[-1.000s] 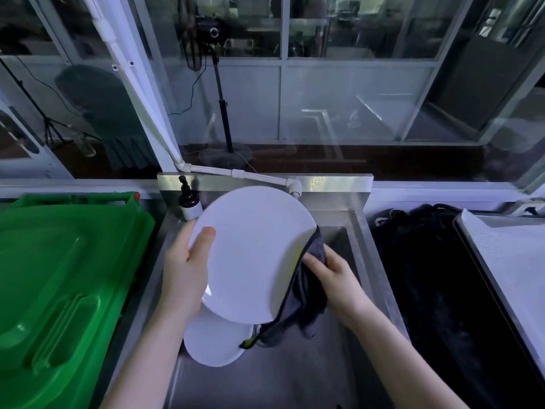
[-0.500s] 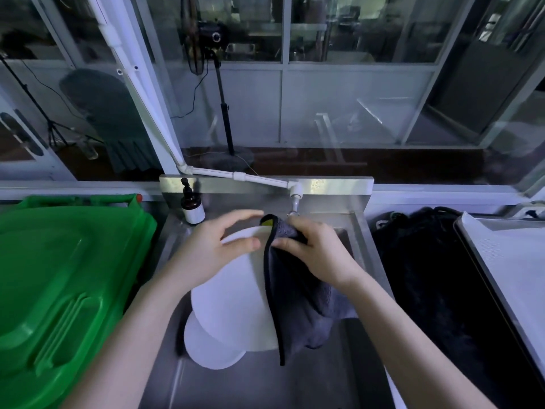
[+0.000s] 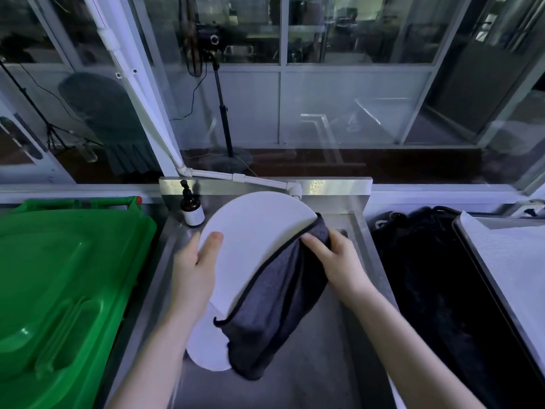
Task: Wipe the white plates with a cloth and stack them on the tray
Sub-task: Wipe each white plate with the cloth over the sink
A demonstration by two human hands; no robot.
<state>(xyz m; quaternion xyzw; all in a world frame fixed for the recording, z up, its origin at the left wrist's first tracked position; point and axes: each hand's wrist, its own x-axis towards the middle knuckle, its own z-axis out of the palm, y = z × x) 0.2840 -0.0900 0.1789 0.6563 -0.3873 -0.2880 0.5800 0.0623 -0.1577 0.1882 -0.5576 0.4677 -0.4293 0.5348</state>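
Note:
Over the steel sink I hold a round white plate [image 3: 250, 243], tilted up toward me. My left hand [image 3: 196, 270] grips its left rim, thumb on the face. My right hand [image 3: 339, 261] presses a dark grey cloth [image 3: 274, 308] with black trim against the plate's right rim, fingers curled over the cloth. The cloth drapes down over the plate's lower right part. A second white plate [image 3: 205, 346] lies in the sink below, partly hidden by the cloth and the held plate. The tray [image 3: 472, 249], lined with a white sheet, sits at the far right.
A green bin lid [image 3: 62, 278] fills the left side. A brown pump bottle [image 3: 191, 211] stands at the sink's back left corner, near a white pipe tap [image 3: 295, 190]. A black bag or cloth [image 3: 427, 276] lies between the sink [image 3: 309, 364] and the tray.
The plate has tilted back up, its face toward me. My left hand shifted from the top rim to the left rim. My right hand slid the cloth from the top to the right rim.

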